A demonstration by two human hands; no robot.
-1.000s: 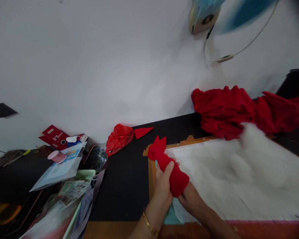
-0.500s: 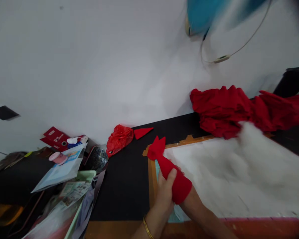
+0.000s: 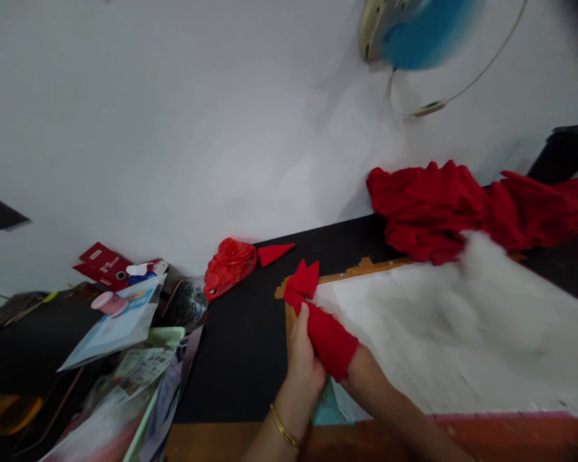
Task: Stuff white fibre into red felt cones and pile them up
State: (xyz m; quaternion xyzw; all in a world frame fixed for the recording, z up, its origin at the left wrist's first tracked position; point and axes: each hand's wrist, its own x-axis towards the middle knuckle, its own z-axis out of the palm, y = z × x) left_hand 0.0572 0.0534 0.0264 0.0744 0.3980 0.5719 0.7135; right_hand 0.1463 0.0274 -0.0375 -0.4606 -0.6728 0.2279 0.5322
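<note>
A red fabric piece (image 3: 328,340), a narrow sewn tube with two pointed tips at its far end, is held over the table. My left hand (image 3: 302,350), with a gold bangle at the wrist, wraps round its side, thumb on top near the narrow part. Up to the wrist, my right hand (image 3: 359,372) sits inside the tube's wide end, so its fingers are hidden. Close to the right lies fluffy white stuffing (image 3: 486,308) on a white sheet (image 3: 395,372). Beyond my hands a small red pointed piece (image 3: 275,253) rests on the black tabletop.
A pile of red fabric pieces (image 3: 428,205) lies at the back right by the wall. A red plastic bag (image 3: 231,266) stands at the back. Leftward are a green basket (image 3: 173,335) with papers, a pink spool (image 3: 110,303) and a red box (image 3: 103,264). A blurred blue fan (image 3: 428,38) hangs above.
My left hand has slid up the red tube towards its narrow part, its thumb now near the pointed tips. The tube's wide end has shifted slightly left and up with my right wrist.
</note>
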